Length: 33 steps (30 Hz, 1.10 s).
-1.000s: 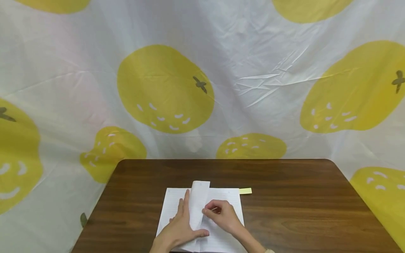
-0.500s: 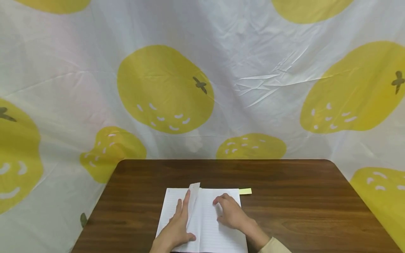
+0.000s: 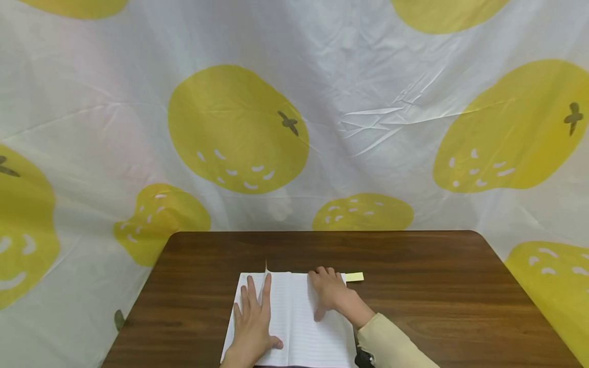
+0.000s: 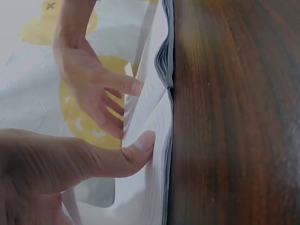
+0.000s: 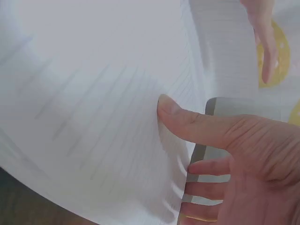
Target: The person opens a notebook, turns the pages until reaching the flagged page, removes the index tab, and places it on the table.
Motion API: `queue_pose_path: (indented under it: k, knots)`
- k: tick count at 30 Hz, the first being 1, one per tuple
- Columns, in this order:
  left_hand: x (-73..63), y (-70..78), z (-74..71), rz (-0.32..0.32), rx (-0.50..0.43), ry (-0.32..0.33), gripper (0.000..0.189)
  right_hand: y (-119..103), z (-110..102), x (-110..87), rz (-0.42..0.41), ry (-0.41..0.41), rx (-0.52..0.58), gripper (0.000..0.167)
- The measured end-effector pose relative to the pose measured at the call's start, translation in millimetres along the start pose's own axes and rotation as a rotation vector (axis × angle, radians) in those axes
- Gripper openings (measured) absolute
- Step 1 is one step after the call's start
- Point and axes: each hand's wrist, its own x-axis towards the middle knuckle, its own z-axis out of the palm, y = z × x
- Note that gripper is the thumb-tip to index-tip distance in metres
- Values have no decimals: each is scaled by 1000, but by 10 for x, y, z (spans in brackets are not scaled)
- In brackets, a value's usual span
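Note:
An open notebook [image 3: 317, 337] with lined white pages lies on the table. My left hand [image 3: 252, 324] rests with spread fingers on the left page, its thumb pointing at the middle fold. Beside the index finger, the thin upper edge of a leaf [image 3: 266, 269] stands up. On the upper part of the right page is my right hand [image 3: 332, 294], fingers reaching to the top edge. In the right wrist view its thumb [image 5: 180, 115] touches the lined paper. The left wrist view shows the left thumb [image 4: 136, 152] lying on the page near the lower edge.
A yellow sticky tab [image 3: 354, 277] juts out from the notebook's upper right edge. The notebook is on a dark brown wooden table [image 3: 437, 306]. Behind it hangs a white curtain [image 3: 368, 92] printed with large yellow fruit.
The leaf between the hands has turned over to the left, under the left hand. The right hand has let go of it and moved up and right onto the right page. The left fingers have spread.

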Motion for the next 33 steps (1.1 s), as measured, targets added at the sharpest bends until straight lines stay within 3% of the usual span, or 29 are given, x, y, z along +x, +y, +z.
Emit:
queue_pose_path:
  k: [5, 9, 14, 19, 26, 33]
  knots:
    - [-7, -44, 27, 25, 102, 81, 155, 21, -36, 74, 77, -79, -29, 119]
    - [-19, -59, 18, 46, 163, 133, 155, 53, -55, 81, 111, -113, -21, 121]
    - [-35, -44, -17, 60, 202, 150, 153, 43, -52, 46, 99, -101, -29, 121]
    - [-36, -37, -41, 76, 200, 142, 144, -8, -43, -21, 65, -32, -72, 118]
    - [-16, -23, -35, 63, 202, 50, 132, -55, 16, -143, 38, 75, -100, 110]
    - [25, -44, -60, 3, 54, -114, 126, -71, 90, -229, 29, 179, -117, 106]
